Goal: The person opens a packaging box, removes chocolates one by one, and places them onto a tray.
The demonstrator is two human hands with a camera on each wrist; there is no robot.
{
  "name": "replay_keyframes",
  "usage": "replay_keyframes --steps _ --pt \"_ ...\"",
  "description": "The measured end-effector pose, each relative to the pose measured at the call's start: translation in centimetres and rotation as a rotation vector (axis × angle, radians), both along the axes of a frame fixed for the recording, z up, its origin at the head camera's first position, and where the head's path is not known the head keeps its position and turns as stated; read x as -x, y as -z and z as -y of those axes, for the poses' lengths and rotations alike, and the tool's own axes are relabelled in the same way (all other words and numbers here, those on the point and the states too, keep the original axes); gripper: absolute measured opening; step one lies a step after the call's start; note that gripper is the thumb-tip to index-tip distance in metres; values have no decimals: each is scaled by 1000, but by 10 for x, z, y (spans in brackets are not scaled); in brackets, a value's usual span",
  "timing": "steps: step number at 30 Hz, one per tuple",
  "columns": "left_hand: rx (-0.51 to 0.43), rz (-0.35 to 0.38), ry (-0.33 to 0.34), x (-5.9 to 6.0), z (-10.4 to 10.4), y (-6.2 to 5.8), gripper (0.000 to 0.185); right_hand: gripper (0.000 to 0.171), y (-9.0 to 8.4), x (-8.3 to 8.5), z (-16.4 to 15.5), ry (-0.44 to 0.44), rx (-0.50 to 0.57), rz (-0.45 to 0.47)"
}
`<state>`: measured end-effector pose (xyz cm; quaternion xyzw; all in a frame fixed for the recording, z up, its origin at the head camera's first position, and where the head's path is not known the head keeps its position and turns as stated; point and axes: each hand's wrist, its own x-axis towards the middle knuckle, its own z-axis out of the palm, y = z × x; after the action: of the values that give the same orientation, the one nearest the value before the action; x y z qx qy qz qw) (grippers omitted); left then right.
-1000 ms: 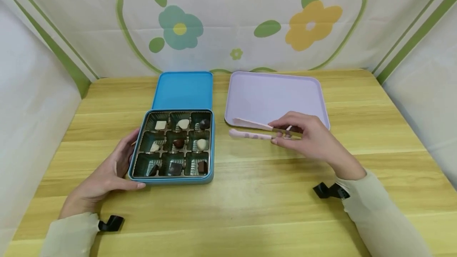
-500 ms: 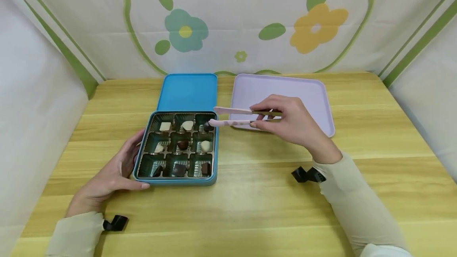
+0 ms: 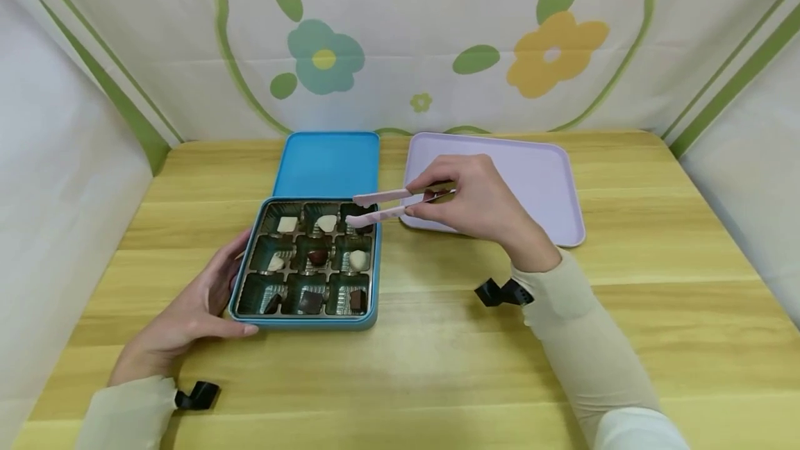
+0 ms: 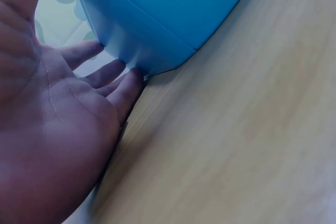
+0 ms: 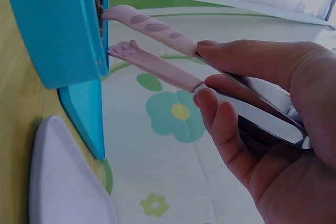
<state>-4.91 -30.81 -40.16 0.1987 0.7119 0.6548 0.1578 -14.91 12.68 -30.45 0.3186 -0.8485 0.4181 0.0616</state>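
Observation:
A blue tin (image 3: pixel 377 283) holds a gold divided insert with chocolates in its compartments. My left hand (image 3: pixel 187 311) grips the tin's near left corner, thumb along the front and fingers against the side wall. In the left wrist view several fingertips (image 4: pixel 123 72) press on the blue wall. Between thumb and fingers my right hand (image 3: pixel 478 203) pinches metal tongs (image 3: pixel 381 216) with pink paw-shaped ends. Those ends reach into the back right compartment, over a dark chocolate (image 3: pixel 364 228) they partly hide. The right wrist view shows the two tong ends (image 5: pixel 123 49) apart at the tin's opening.
Behind the tin lies its blue lid (image 3: pixel 328 162). A lilac tray (image 3: pixel 531 182) lies at the back right, partly behind my right hand. The wooden table (image 3: pixel 431 367) meets a flowered cloth (image 3: pixel 400 40) at the back.
My right hand has carried the tongs left from the tray's near edge to the back right compartment, and the tong ends have lowered into it. The left hand stays on the tin.

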Motion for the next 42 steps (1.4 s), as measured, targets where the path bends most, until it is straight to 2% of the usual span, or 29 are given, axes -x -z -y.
replay_keyframes --steps 7,11,17,22,25,31,34,42 --pt "1 -16 5 1 0 0 136 15 -12 0 16 -19 -39 68" --pt "-2 -13 14 0 -2 2 136 14 -16 0 24 -20 -104 78" --pt "7 6 5 -1 -3 4 135 8 -23 1 37 -30 -277 75" --pt "3 8 -6 -2 -2 4 135 20 -34 8 59 -73 -433 112" --pt "5 4 -5 -2 -3 6 135 22 -33 11 67 -87 -481 114" --pt "10 1 -13 -2 -6 6 136 11 -23 14 60 -100 -437 94" --pt "12 -1 -17 -1 -5 5 136 7 -18 14 53 -98 -380 123" --pt "16 7 -16 0 -5 4 135 6 -5 12 35 -28 -247 142"
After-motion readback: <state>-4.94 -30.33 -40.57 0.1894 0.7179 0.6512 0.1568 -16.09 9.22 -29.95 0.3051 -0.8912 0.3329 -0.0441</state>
